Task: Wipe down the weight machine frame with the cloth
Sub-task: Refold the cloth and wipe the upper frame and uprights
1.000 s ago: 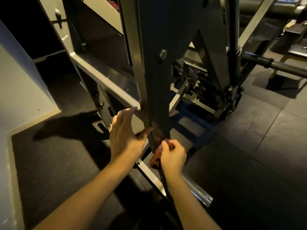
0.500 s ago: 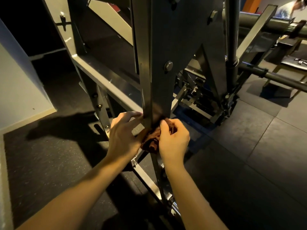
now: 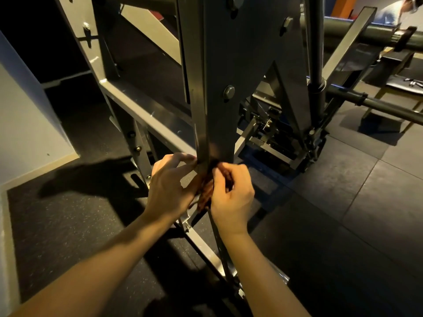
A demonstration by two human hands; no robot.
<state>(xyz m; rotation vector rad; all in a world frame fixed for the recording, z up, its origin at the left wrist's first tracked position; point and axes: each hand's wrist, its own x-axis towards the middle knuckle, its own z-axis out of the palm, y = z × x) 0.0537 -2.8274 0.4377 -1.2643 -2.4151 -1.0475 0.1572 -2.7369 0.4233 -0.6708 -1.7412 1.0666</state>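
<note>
Gripping a bunched reddish-brown cloth [image 3: 204,193], the right hand [image 3: 232,197] curls its fingers [image 3: 229,177] round the fabric and presses it against the dark upright post [image 3: 217,124] of the weight machine frame [image 3: 249,42]. The cloth sits low on the post, well below a round bolt head [image 3: 229,92], and is squeezed between the two hands, so only a narrow strip of it shows. The left hand [image 3: 169,188] comes in from the other side: its bent fingertips [image 3: 183,157] hook over the post's left edge, and its thumb side lies against the cloth. Whether the left hand also pinches the fabric cannot be told. Both forearms reach up from the bottom of the view and the hands nearly touch across the post.

A pale diagonal beam [image 3: 142,110] of the frame runs behind the left hand, down towards the post. To the right, a dark round bar [image 3: 377,108] sticks out sideways from the machine, well apart from the hands. The machine stands on black speckled rubber flooring [image 3: 343,236], and the arms cast a long shadow over it to the left. A pale wall [image 3: 23,124] fills the left edge, and part of another person [image 3: 407,5] shows, blurred, in the top right corner
</note>
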